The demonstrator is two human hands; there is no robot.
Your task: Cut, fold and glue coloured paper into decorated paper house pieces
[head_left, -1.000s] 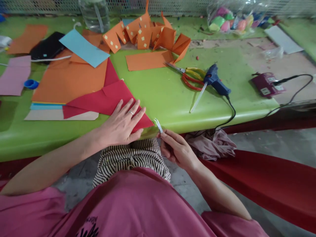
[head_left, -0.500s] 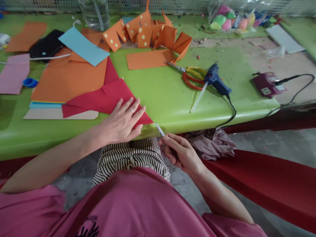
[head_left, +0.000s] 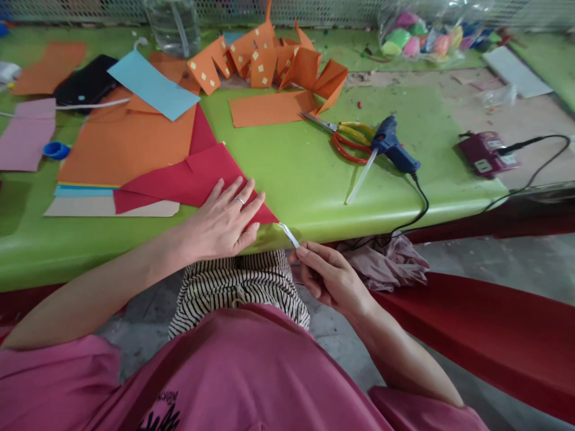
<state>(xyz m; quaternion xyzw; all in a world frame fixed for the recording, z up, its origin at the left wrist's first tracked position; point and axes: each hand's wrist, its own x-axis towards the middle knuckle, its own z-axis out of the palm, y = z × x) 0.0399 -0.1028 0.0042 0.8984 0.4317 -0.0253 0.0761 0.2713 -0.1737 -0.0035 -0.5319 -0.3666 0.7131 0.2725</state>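
Note:
My left hand lies flat with its fingers spread on a folded red paper, holding it down near the table's front edge. The paper's pointed right corner reaches the edge. At that corner my right hand pinches a thin silvery-white strip between thumb and fingers. Its far end touches the red tip; whether it is a blade or a strip of tape cannot be made out. Beneath the red paper's left part are orange sheets and a white sheet.
Scissors lie against a blue glue gun, whose cord hangs over the front edge. Behind stand folded orange paper pieces. A light blue card, a black phone-like object and a purple box are also on the green table.
Hardly anything differs. Both hands and the red paper keep their places; the view has shifted very slightly.

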